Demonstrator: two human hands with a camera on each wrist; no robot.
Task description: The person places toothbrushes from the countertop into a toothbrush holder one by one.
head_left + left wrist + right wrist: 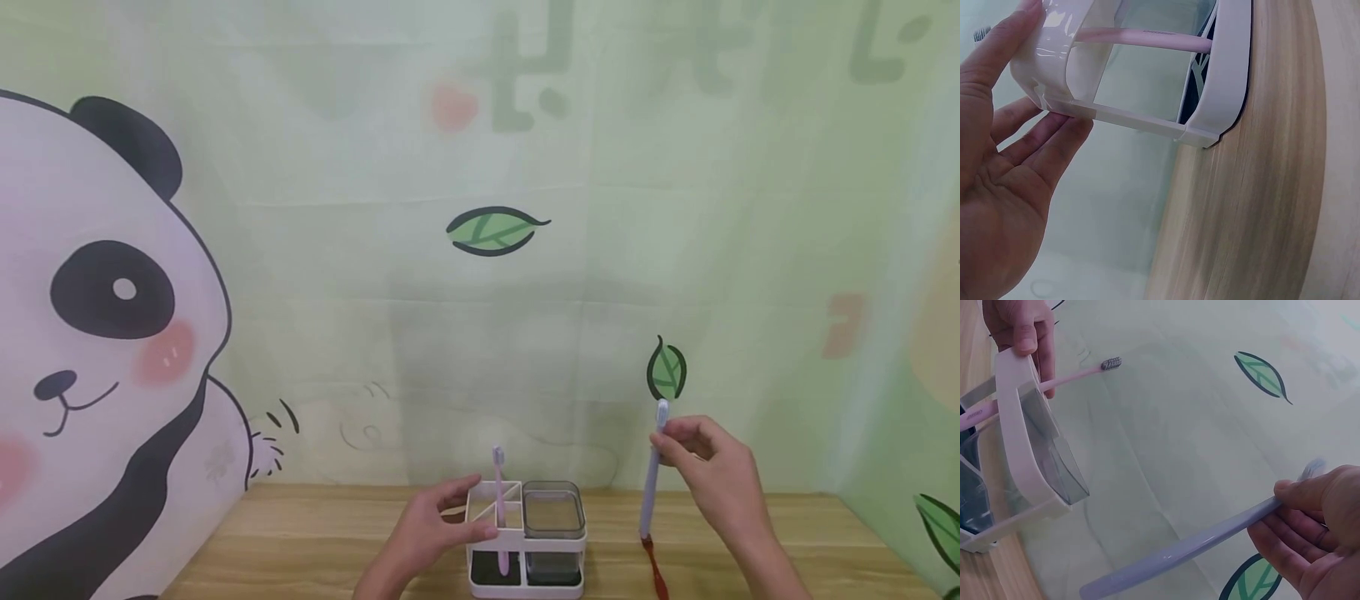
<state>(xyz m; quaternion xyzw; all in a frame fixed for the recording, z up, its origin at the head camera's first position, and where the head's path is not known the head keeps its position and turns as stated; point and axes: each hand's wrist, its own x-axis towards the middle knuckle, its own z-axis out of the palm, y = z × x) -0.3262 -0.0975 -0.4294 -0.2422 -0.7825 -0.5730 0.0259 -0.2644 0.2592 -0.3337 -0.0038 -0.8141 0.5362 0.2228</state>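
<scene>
A white toothbrush holder (pixel 531 545) stands on the wooden table. My left hand (pixel 429 527) grips its upper left side, thumb at the front of the rim and fingers around the back. A pink toothbrush (pixel 500 490) stands in one of the left compartments, bristles up; the left wrist view shows its handle (pixel 1147 39) running down inside the frame. To the right of the holder, my right hand (pixel 716 471) pinches a lavender toothbrush (pixel 649 496) just below its head. In the right wrist view that toothbrush's long handle (pixel 1179 550) extends from the fingertips, its bristles partly behind the thumb.
A clear square cup (pixel 553 510) sits in the holder's right half. Below the lavender handle, a thin dark red shape (pixel 656 568) shows on the wooden table (pixel 322 533). Behind stands a pale green cloth with a printed panda (pixel 97 192) and leaves (pixel 492 232).
</scene>
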